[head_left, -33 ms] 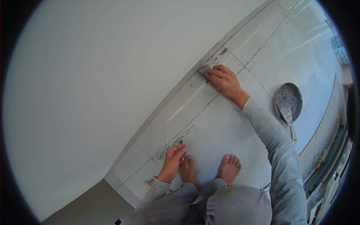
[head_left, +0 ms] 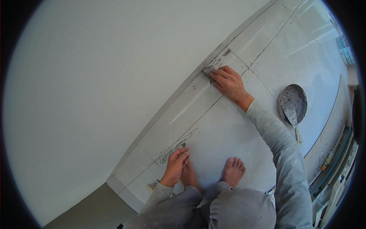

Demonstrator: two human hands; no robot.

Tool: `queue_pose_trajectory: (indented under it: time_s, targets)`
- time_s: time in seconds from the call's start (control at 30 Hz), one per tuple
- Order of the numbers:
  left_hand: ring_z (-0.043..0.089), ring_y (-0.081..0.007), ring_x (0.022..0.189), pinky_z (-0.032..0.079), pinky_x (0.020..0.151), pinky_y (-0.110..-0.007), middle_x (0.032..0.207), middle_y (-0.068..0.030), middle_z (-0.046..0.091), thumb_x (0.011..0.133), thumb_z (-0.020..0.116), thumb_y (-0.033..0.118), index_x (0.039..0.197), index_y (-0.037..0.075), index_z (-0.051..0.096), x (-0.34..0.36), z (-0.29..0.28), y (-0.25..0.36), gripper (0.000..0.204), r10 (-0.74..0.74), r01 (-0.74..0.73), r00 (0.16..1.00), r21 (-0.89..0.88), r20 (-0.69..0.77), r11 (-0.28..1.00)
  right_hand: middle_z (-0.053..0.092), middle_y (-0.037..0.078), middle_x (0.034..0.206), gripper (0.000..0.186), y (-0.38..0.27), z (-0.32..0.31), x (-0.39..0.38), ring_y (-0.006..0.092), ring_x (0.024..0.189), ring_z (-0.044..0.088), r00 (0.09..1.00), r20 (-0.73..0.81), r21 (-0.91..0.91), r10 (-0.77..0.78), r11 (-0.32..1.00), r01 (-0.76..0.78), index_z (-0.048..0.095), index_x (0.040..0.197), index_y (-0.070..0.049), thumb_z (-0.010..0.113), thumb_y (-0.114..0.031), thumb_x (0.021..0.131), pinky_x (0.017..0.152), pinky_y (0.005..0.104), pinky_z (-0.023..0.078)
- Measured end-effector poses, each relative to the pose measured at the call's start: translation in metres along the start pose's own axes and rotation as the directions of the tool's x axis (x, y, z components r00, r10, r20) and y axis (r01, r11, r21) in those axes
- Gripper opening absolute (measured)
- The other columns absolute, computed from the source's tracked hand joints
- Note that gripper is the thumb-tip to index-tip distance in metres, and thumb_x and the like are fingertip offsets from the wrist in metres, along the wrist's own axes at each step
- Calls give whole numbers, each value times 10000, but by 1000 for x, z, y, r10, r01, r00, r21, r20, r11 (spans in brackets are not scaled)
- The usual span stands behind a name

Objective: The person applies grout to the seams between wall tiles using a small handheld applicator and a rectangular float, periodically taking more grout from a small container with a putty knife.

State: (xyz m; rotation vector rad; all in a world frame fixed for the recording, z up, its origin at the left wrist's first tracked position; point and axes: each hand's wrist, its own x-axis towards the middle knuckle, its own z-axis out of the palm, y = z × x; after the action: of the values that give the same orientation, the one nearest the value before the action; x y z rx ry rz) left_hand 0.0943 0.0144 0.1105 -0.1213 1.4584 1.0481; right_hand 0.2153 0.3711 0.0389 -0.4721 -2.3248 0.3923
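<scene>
My right hand [head_left: 230, 84] is closed around a small flat grey scraper [head_left: 209, 70], its edge against the joint where the floor tiles meet the skirting. Dark grout smears [head_left: 226, 52] lie on the tile just past it. Close to my left foot [head_left: 189, 175], my left hand [head_left: 176, 165] has its fingers curled in against the thumb; anything held there is hidden. Beside that hand are more wet grout smears [head_left: 169, 153] along a tile joint. To the right of my right forearm is a round pan [head_left: 280, 100] of grey grout, with a putty knife [head_left: 291, 114] resting in it.
A white wall [head_left: 99, 84] rises along the left. Part of another tool [head_left: 152, 184] shows behind my left wrist. Long strips and boards [head_left: 331, 168] lie at the right edge, with a blue-and-white package [head_left: 346, 53] farther up. My right foot [head_left: 233, 171] stands on the tiles.
The scraper and my right fingers have shifted very slightly, showing more of the scraper's face. My left hand stays nearly in place.
</scene>
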Motion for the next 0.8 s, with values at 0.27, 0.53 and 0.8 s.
queue_pose_trajectory:
  time_s: [0.27, 0.53, 0.8]
  targets:
    - [584, -79, 964, 434, 813, -237, 1032, 2, 657, 1048, 583, 172, 1264, 55, 660, 3, -4, -9, 258, -84, 83, 996, 40, 21, 996, 746, 104, 878, 226, -23, 24, 17, 292, 752, 693, 524, -273, 261, 807, 587, -767, 721, 989, -36, 809, -112, 796, 712, 356, 558]
    - [594, -80, 939, 449, 787, -237, 1003, 3, 667, 1046, 579, 160, 1248, 58, 669, 27, -25, 4, 243, -72, 72, 997, 69, 3, 995, 744, 145, 976, 289, -38, 51, 41, 338, 961, 683, 466, -217, 182, 857, 505, -844, 728, 1068, -31, 820, -125, 812, 860, 436, 545]
    - [589, -105, 931, 460, 806, -264, 1013, -18, 655, 1045, 555, 113, 1257, 26, 640, 31, -33, 7, 245, -52, 52, 999, 46, -2, 998, 744, 116, 1057, 331, -26, 40, 30, 323, 995, 652, 638, -292, 58, 713, 678, -732, 727, 1098, -21, 799, -36, 776, 883, 417, 545]
